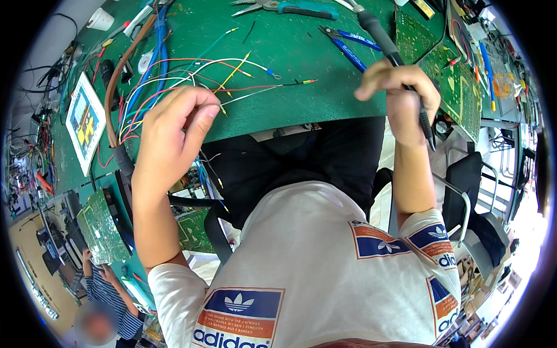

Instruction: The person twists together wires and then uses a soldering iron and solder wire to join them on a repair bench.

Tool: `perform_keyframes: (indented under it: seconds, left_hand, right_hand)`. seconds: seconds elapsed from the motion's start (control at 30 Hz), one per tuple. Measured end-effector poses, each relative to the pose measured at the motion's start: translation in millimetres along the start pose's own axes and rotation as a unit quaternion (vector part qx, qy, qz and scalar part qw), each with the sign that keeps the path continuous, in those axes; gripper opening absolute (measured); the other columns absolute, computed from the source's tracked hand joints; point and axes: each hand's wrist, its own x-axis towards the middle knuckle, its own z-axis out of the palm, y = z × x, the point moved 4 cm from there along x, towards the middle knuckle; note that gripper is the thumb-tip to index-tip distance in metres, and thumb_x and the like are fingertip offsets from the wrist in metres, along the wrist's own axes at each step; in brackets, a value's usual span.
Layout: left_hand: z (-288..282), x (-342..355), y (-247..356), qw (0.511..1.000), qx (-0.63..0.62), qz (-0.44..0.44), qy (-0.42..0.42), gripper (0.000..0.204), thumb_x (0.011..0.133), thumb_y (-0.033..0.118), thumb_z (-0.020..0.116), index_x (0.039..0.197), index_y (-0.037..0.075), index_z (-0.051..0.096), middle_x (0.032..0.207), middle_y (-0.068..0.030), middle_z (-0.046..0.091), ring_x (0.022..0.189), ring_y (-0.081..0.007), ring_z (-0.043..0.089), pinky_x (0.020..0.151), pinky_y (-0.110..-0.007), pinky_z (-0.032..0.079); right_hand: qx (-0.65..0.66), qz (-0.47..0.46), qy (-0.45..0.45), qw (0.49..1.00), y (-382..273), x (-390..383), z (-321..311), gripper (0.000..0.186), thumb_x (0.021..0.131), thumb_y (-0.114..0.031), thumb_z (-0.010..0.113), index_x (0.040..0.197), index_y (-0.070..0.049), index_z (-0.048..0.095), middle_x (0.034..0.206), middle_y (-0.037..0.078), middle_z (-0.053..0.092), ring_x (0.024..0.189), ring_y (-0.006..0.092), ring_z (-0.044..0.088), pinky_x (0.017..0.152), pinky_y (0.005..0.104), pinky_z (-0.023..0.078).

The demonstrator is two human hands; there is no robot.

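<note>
My left hand (177, 122) is closed at the left of the green table mat (296, 52), thumb and forefinger pinched together. A thin grey wire (249, 94) runs from these fingertips to the right. Around them fan several red, white, yellow and green wires (174, 75) from a cable bundle, some with coloured ferrule ends. Above the mat's right edge, my right hand (406, 95) grips a soldering iron (374, 29). Its metal end points to the far side, partly cut off, and its ribbed black tail sticks out below the hand. The thumb is stretched leftward.
Blue-handled cutters (351, 46) and teal-handled pliers (301, 8) lie at the far side. Green circuit boards (426, 46) sit at right. A white-framed picture card (86, 123) stands left beside a thick brown cable (116, 81). Another person (119, 301) works at lower left.
</note>
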Motion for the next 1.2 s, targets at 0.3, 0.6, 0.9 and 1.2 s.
perform_keyframes:
  seconds: [0.3,0.6,0.9,1.2]
  left_hand:
    - [49.4,-1.8,-27.0,0.998,0.026,0.046,0.044,0.004,0.099,0.004,0.061,0.101,0.000,0.061,0.118,-0.0120,0.070,0.081,-0.0182,0.061,0.075,-0.029,0.050]
    - [59.2,4.1,-38.2,0.999,0.015,0.020,0.020,0.006,0.096,0.003,0.064,0.101,0.000,0.062,0.101,-0.0118,0.071,0.082,-0.0241,0.065,0.077,-0.032,0.053]
    - [55.0,-4.0,-41.9,0.997,-0.006,0.010,0.081,0.010,0.085,-0.003,0.072,0.094,-0.001,0.067,0.085,-0.0087,0.066,0.071,-0.0168,0.061,0.066,-0.028,0.049]
    - [60.4,-13.3,-52.9,0.983,-0.109,-0.041,0.145,0.010,0.083,-0.003,0.071,0.091,-0.002,0.065,0.084,-0.0063,0.065,0.068,-0.0116,0.051,0.063,-0.025,0.041]
  right_hand:
    - [0.343,0.097,0.160,0.921,9.5,-67.9,-3.4,0.099,0.097,-0.081,0.024,0.149,0.001,0.042,0.107,0.023,0.067,0.092,0.0291,0.064,0.088,0.0434,0.049]
    - [0.271,0.185,0.223,0.918,17.8,-88.3,16.0,0.085,0.102,-0.068,0.037,0.143,0.005,0.045,0.120,0.027,0.065,0.111,0.0354,0.065,0.102,0.0457,0.046]
    - [0.069,0.194,0.234,0.950,19.6,-100.7,43.2,0.027,0.095,-0.009,0.070,0.111,0.002,0.051,0.090,0.018,0.069,0.073,0.0189,0.064,0.068,0.0320,0.053]
    - [0.056,0.155,0.175,0.971,23.0,-93.8,61.9,0.031,0.099,-0.013,0.065,0.118,0.004,0.048,0.093,0.023,0.068,0.079,0.0253,0.067,0.074,0.0391,0.057]
